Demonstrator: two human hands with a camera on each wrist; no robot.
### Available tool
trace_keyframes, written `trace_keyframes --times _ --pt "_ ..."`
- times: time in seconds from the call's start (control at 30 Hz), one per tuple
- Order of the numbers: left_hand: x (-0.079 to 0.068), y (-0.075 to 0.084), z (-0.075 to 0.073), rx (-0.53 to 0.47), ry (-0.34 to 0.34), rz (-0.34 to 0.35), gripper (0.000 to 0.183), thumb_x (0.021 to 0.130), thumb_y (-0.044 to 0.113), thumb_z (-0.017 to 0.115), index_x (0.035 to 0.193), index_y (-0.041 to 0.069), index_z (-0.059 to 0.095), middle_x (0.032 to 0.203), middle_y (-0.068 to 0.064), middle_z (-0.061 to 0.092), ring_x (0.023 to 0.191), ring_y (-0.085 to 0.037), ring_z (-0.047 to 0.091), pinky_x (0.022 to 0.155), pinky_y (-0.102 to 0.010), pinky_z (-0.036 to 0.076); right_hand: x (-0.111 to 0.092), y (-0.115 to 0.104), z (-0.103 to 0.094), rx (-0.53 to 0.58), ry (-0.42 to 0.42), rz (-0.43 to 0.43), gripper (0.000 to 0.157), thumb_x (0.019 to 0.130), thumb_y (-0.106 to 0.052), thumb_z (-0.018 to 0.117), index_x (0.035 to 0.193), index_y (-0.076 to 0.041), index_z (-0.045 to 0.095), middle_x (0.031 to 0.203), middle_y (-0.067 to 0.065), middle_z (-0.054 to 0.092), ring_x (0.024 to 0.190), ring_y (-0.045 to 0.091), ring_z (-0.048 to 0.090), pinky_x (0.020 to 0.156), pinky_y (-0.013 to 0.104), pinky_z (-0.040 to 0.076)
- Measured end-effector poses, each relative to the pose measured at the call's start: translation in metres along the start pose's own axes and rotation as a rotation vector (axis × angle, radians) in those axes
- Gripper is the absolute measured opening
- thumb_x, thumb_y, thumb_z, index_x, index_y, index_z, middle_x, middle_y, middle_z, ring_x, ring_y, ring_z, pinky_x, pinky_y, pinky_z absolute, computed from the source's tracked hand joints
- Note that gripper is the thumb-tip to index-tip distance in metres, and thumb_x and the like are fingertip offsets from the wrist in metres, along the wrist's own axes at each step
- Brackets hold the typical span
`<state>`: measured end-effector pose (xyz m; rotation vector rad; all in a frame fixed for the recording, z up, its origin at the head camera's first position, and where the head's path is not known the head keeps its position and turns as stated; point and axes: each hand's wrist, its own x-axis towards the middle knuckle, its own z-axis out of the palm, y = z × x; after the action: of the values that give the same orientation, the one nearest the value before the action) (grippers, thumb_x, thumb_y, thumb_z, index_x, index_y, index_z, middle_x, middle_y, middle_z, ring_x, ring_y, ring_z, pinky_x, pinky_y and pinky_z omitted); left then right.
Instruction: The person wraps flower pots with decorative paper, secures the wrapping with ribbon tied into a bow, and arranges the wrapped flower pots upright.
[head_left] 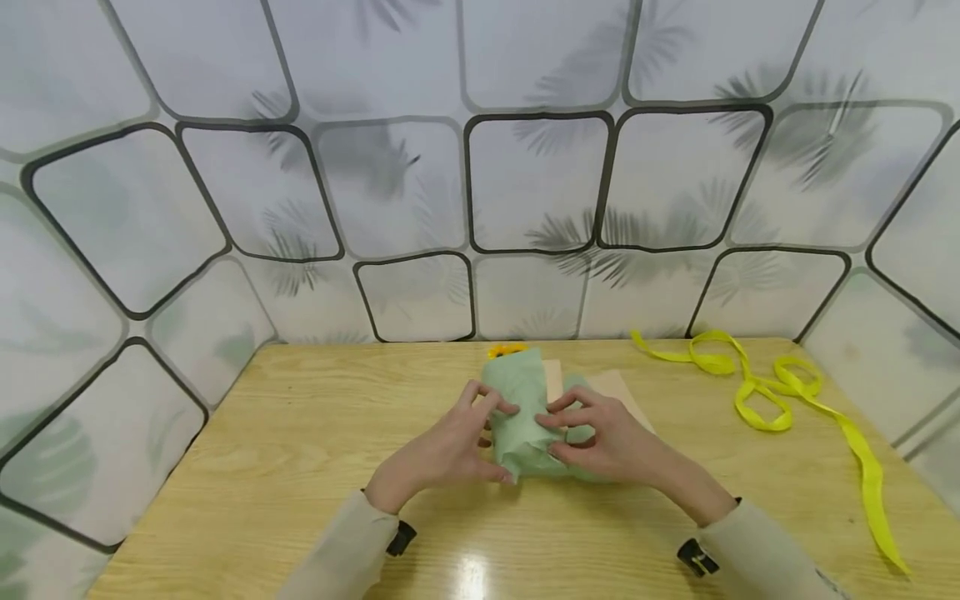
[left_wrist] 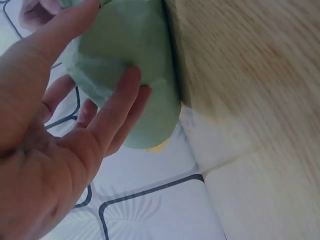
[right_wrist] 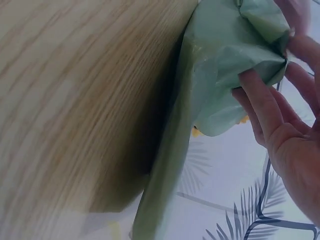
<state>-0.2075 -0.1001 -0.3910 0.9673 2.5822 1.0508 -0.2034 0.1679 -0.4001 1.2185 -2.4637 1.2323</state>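
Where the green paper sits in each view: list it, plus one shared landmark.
Head: green paper, lower half, just right of centre.
Left wrist: green paper, top, left of centre.
Right wrist: green paper, upper right to bottom edge.
Shared landmark: yellow flower, peeking past its edge.

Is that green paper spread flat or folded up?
Partly folded: the green paper bunches into creased folds between the left hand and right hand.

Lt beige sleeves [head_left: 341, 546], blk wrist straps [head_left: 401, 538], bare hands [head_left: 450, 448]
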Motion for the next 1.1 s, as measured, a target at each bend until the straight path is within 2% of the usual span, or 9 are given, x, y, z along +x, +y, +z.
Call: trace_keyframes --times 0.13,0.23,0.33,0.43,0.57,0.7,0.83,0.97,1.1 --pt "0.005 0.001 0.004 0.089 0.05 0.035 0.067 0.079 0.027 0.091 0.131 0.015 0.051 0.135 -0.008 0.04 0.1 -0.019 0.063 0.083 -0.024 0.058 0.0 -0.001 -0.004 -0.003 -0.03 0.038 0.034 0.082 -0.012 0.086 0.114 -0.004 0.077 0.111 0.008 0.061 0.095 0.023 0.069 0.066 0.018 0.06" --pt "0.007 0.005 0.006 0.134 0.079 0.062 0.058 0.081 0.024 0.089 0.125 0.014 0.053 0.131 -0.008 0.042 0.092 -0.017 0.063 0.077 -0.021 0.057 0.004 -0.001 -0.003 -0.141 -0.001 -0.023 0.027 0.077 -0.011 0.09 0.098 -0.009 0.074 0.098 0.004 0.059 0.08 0.016 0.064 0.061 0.015 0.054" --pt "0.008 0.009 0.008 0.187 0.107 0.088 0.053 0.082 0.022 0.089 0.12 0.013 0.053 0.127 -0.008 0.044 0.086 -0.018 0.063 0.072 -0.02 0.055 0.006 -0.002 -0.001 -0.283 0.049 -0.085 0.032 0.075 -0.008 0.091 0.087 -0.015 0.062 0.086 -0.001 0.054 0.068 0.013 0.055 0.057 0.017 0.046" --pt "0.007 0.014 0.009 0.335 0.144 0.099 0.054 0.081 0.032 0.089 0.12 0.016 0.056 0.125 -0.006 0.049 0.085 -0.019 0.062 0.07 -0.024 0.054 0.006 -0.001 0.002 -0.322 0.081 -0.105 0.034 0.074 -0.005 0.091 0.085 -0.015 0.061 0.083 -0.002 0.053 0.067 0.012 0.054 0.057 0.017 0.046" --pt "0.005 0.019 0.008 0.512 0.185 0.136 0.06 0.078 0.056 0.084 0.121 0.019 0.062 0.129 -0.003 0.055 0.103 -0.022 0.061 0.081 -0.033 0.058 0.003 0.0 0.006 -0.31 0.098 -0.092 0.032 0.074 -0.003 0.09 0.086 -0.013 0.063 0.083 -0.002 0.055 0.07 0.013 0.056 0.057 0.016 0.05" --pt "0.007 0.019 0.007 0.456 0.206 0.207 0.049 0.087 0.052 0.078 0.114 0.013 0.064 0.131 -0.004 0.059 0.117 -0.02 0.059 0.095 -0.033 0.056 0.002 0.0 0.009 -0.261 0.076 -0.031 0.031 0.076 -0.003 0.089 0.093 -0.011 0.065 0.089 -0.001 0.06 0.076 0.013 0.06 0.059 0.016 0.055" --pt "0.01 0.015 0.01 0.418 0.226 0.241 0.036 0.094 0.043 0.074 0.11 0.013 0.063 0.122 -0.001 0.062 0.109 -0.015 0.06 0.09 -0.028 0.056 -0.001 0.0 0.006 -0.138 0.033 0.033 0.03 0.081 -0.005 0.086 0.103 -0.009 0.066 0.101 0.005 0.069 0.087 0.019 0.07 0.064 0.018 0.059" --pt "0.015 0.015 0.013 0.477 0.229 0.27 0.038 0.097 0.044 0.07 0.124 0.018 0.067 0.12 0.0 0.062 0.104 -0.015 0.059 0.088 -0.03 0.055 -0.008 0.001 -0.007 -0.013 0.013 0.101 0.03 0.088 -0.008 0.081 0.115 -0.007 0.069 0.114 0.014 0.073 0.095 0.029 0.076 0.07 0.021 0.061" --pt "0.017 0.017 0.015 0.539 0.217 0.271 0.039 0.099 0.045 0.066 0.132 0.024 0.069 0.126 -0.003 0.062 0.105 -0.018 0.06 0.089 -0.033 0.056 -0.017 0.002 -0.021 -0.048 0.069 0.227 0.026 0.095 -0.016 0.074 0.121 -0.009 0.071 0.117 0.013 0.075 0.098 0.026 0.077 0.071 0.021 0.061"
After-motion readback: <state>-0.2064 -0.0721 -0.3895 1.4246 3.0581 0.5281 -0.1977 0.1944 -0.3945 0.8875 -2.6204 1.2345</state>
